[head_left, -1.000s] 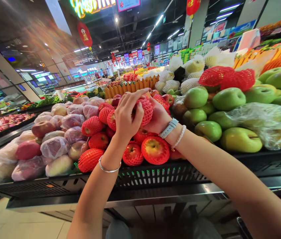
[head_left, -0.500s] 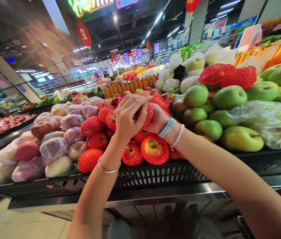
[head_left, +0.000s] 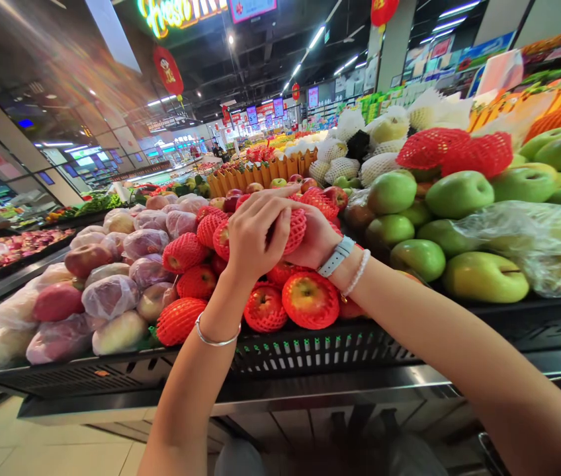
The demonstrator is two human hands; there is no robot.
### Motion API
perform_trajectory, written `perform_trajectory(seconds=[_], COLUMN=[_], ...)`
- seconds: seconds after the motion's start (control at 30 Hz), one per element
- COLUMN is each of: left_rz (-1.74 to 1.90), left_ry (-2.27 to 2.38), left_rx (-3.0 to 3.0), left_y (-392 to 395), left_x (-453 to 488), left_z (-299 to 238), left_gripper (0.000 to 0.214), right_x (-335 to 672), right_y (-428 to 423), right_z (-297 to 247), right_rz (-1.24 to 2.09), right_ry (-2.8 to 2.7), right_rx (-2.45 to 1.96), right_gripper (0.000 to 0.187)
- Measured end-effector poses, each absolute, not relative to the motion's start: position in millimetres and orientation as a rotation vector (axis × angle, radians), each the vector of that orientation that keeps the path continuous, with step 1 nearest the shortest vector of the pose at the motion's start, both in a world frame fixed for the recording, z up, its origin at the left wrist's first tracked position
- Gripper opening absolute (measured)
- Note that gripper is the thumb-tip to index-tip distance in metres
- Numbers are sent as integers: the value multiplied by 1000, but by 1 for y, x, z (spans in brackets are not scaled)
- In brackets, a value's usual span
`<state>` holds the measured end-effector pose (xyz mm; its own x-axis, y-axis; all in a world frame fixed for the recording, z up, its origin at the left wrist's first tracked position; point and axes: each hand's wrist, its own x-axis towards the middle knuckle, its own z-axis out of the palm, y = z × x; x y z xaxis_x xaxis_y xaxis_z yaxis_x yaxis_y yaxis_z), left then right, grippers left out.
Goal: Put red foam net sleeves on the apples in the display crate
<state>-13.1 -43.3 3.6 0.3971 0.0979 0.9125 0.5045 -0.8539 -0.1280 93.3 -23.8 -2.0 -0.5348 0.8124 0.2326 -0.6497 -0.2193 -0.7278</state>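
Both my hands close around one apple in a red foam net (head_left: 294,229), held just above a pile of red netted apples (head_left: 310,299) on a black display crate (head_left: 310,347). My left hand (head_left: 255,235) wraps over its near side, fingers curled across the top. My right hand (head_left: 316,239) cups it from the right; a pale watch and bead bracelet sit on that wrist. The apple itself is mostly hidden by my fingers.
Apples wrapped in clear film (head_left: 109,294) lie to the left of the red pile. Green apples (head_left: 456,195) and a crumpled plastic bag (head_left: 533,241) fill the right side. A yellow picket divider (head_left: 260,173) stands behind, with more produce stands beyond.
My hands and the netted apple have sunk slightly toward the pile; my left fingers have slid a little further over the top. Nothing was let go.
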Motion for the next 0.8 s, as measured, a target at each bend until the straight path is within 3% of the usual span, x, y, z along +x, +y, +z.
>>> perform_trajectory(seconds=[0.3, 0.53, 0.8], left_rz=[-1499, -1588, -1554], left_ry=[-432, -403, -364], left_rx=[-2257, -2299, -2190], left_y=[-40, -44, -40], left_x=[-12, -12, -10], left_z=[2, 6, 0], left_gripper=[22, 22, 20], right_x=[89, 90, 89], right_y=[-18, -26, -28], right_z=[-9, -3, 2], right_rz=[1773, 2045, 1911], right_ry=[-1044, -690, -699], right_rx=[-139, -2, -121], right_gripper=[29, 38, 47])
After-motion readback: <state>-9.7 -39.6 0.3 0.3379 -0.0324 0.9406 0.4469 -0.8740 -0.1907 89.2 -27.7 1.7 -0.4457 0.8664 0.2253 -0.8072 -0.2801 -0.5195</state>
